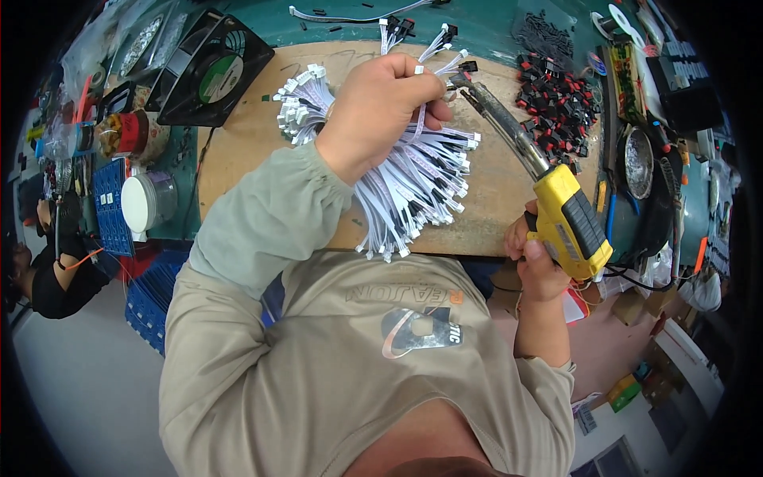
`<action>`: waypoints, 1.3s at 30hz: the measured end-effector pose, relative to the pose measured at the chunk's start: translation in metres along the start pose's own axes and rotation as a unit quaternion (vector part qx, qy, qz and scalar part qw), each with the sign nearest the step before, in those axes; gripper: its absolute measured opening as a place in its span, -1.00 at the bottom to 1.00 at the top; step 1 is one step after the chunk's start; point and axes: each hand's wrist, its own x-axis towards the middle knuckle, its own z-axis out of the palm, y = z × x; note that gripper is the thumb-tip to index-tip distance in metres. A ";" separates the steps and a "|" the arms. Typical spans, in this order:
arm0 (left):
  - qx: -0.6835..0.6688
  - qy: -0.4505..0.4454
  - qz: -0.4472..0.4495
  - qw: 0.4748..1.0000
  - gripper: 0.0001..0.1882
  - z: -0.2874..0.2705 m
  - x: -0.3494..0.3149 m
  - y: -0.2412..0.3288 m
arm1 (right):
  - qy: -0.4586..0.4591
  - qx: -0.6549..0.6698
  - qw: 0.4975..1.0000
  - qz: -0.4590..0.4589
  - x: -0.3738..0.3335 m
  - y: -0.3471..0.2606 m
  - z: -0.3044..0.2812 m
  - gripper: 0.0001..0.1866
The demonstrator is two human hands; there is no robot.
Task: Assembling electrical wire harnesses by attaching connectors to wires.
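My left hand (385, 107) is closed in a pinch on a thin white cable (420, 119) with a small white plug at its end. My right hand (539, 258) grips a yellow and black soldering gun (571, 222). The metal barrel slants up and left, its tip close to my left fingertips. What exactly sits between fingers and tip is too small to make out. Under my left hand lies a thick bundle of white cables (413, 195), with white plugs and black sleeved ends. A few cables with black switches (397, 30) lie beyond it.
Red and black switches (556, 103) are piled on the right of the wooden board (238, 175). A black fan (211, 67) stands at the left, near a white-lidded tub (147, 203). Tools and a metal dish (638, 163) line the far right. Another person (60, 274) is at the left.
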 end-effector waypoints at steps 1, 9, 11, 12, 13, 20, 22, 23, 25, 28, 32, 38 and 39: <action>-0.001 0.002 0.000 1.000 -0.85 0.000 0.000 0.001 | 0.008 -0.001 1.000 0.004 0.001 0.000 0.000 -0.41; -0.005 -0.002 0.012 1.000 -0.87 -0.002 0.001 -0.003 | 0.004 0.002 1.000 0.002 0.003 0.005 -0.005 -0.46; -0.006 -0.001 0.011 1.000 -0.87 -0.002 0.002 -0.003 | 0.002 0.005 1.000 0.007 0.003 0.005 -0.005 -0.47; -0.006 0.001 0.010 1.000 -0.87 -0.002 0.002 -0.003 | 0.002 0.011 1.000 0.009 0.003 0.005 -0.004 -0.48; -0.006 0.001 0.010 1.000 -0.87 -0.002 0.002 -0.003 | 0.002 0.017 1.000 0.010 0.003 0.005 -0.004 -0.49; -0.006 0.004 0.007 1.000 -0.87 -0.001 0.001 -0.002 | 0.000 0.016 1.000 0.017 0.003 0.004 -0.002 -0.56; -0.005 0.005 0.008 1.000 -0.87 -0.001 0.001 -0.002 | 0.004 0.007 1.000 0.014 0.003 0.004 -0.001 -0.57; -0.003 0.007 0.008 1.000 -0.87 0.000 0.000 -0.001 | 0.004 0.007 1.000 0.013 0.003 0.004 -0.002 -0.57; 0.000 0.008 0.008 1.000 -0.87 -0.001 0.000 -0.001 | -0.003 0.006 1.000 0.015 0.003 0.005 -0.003 -0.56; 0.003 0.002 0.012 1.000 -0.87 -0.001 0.000 0.000 | -0.024 0.027 0.999 0.013 0.002 0.004 -0.006 -0.55; 0.002 0.006 0.010 1.000 -0.87 0.000 0.000 -0.001 | -0.019 0.005 1.000 -0.004 0.002 0.003 -0.006 -0.58; 0.004 0.012 0.012 1.000 -0.87 0.001 -0.001 0.000 | -0.020 -0.073 0.997 -0.032 0.003 0.010 -0.013 -0.63; -0.002 0.014 0.013 1.000 -0.87 0.002 -0.001 -0.001 | -0.022 -0.071 0.997 -0.030 0.004 0.009 -0.012 -0.64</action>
